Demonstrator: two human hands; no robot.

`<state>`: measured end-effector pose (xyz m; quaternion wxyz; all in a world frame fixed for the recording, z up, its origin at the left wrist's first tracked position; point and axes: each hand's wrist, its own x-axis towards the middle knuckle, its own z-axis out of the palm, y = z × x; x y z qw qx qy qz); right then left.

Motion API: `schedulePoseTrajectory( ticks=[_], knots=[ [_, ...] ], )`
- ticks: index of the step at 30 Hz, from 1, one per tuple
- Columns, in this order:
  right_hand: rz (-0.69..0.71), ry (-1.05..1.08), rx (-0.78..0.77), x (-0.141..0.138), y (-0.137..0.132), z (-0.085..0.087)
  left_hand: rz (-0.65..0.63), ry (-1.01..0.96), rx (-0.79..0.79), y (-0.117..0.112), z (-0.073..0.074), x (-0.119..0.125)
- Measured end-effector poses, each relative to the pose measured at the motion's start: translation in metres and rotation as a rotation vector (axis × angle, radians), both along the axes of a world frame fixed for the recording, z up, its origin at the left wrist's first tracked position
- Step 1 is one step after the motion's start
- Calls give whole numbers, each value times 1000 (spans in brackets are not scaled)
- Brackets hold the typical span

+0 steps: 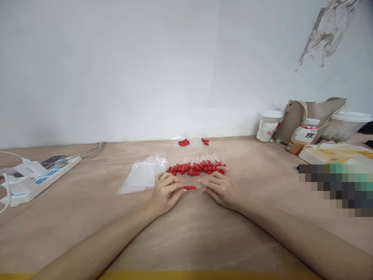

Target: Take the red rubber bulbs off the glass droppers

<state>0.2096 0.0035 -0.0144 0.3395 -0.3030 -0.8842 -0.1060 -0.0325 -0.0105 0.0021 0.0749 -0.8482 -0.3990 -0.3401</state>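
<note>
My left hand [167, 192] pinches the end of a red rubber bulb [190, 187] between thumb and fingers. From the bulb's right end runs a thin clear dropper tube [199, 187], gripped by the fingertips of my right hand [220, 188]. A few more clear tubes seem to show around the right fingers, but they are blurred. Just beyond both hands lies a row of droppers [195, 167], red bulbs toward me and pale tubes pointing away. Flat clear zip bags [140, 177] lie beside my left hand.
Loose red bulbs [183, 142] lie on clear plastic by the wall. At left sits a power strip [43, 181] with chargers and cables. On the right stand a lidded cup [268, 126], a drink bottle [303, 136], a beige bag [294, 116] and a larger lidded tub [344, 126].
</note>
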Motion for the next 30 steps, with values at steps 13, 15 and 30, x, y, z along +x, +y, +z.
schedulePoseTrajectory(
  ticks=[13,15,30],
  knots=[
    [2,-48,54,-14,-18,12,-104,116,-59,-10,2,16],
    [4,-47,72,-13,-18,11,-96,131,-55,-10,2,16],
    [-28,-36,78,9,-8,7,-6,176,-13,-10,4,-11]
  ],
)
